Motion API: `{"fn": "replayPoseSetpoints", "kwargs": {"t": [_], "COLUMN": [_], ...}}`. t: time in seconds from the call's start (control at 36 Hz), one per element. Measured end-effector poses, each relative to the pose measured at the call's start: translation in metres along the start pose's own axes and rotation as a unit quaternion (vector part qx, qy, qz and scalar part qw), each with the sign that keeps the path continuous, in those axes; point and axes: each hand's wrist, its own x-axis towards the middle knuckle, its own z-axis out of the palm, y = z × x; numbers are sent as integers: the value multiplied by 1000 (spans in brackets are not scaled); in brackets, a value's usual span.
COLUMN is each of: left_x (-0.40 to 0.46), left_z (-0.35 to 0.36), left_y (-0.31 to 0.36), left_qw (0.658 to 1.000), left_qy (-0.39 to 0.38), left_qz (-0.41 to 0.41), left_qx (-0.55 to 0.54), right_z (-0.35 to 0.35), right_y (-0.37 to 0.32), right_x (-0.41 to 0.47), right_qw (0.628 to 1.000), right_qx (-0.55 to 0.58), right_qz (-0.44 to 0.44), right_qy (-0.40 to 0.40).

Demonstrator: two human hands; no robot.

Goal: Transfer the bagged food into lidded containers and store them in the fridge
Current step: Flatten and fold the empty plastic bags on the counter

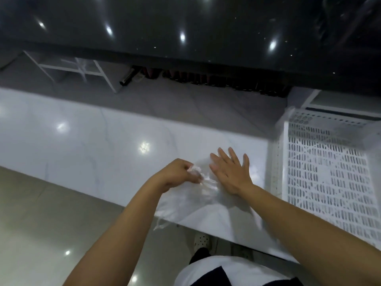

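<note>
A clear, empty-looking plastic bag [185,203] lies flat on the white marble counter [92,145], one corner hanging over the near edge. My left hand [177,174] pinches a bunched part of the bag at its upper left. My right hand [231,172] lies flat on the bag with straight, spread fingers, pressing it against the counter. No food, lidded container or fridge is in view.
A white perforated plastic crate [329,172] stands on the counter at the right, close to my right forearm. Beyond the counter are a grey floor, a white rack [78,69] and a dark glossy counter [185,27] with dark bottles beneath it.
</note>
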Motion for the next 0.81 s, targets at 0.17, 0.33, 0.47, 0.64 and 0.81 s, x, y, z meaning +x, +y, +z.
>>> {"fn": "replayPoseSetpoints", "kwargs": {"t": [0.17, 0.33, 0.47, 0.64, 0.81], "left_x": [-21, -35, -37, -40, -35], "left_z": [-4, 19, 31, 45, 80], "left_y": [24, 50, 50, 57, 69], "left_qw": [971, 954, 962, 970, 952], "left_qy": [30, 18, 8, -35, 47], "left_qz": [158, 163, 155, 222, 300], "left_qx": [-177, -250, -226, -90, 34], "right_z": [-53, -81, -108, -141, -126], "right_y": [-34, -50, -21, 5, -1], "right_x": [-28, -73, -93, -130, -151], "right_qw": [844, 694, 645, 881, 921], "right_qx": [510, 713, 754, 469, 307], "right_qz": [15, -9, 116, 64, 182], "right_qy": [-164, -104, -45, 23, 159]}}
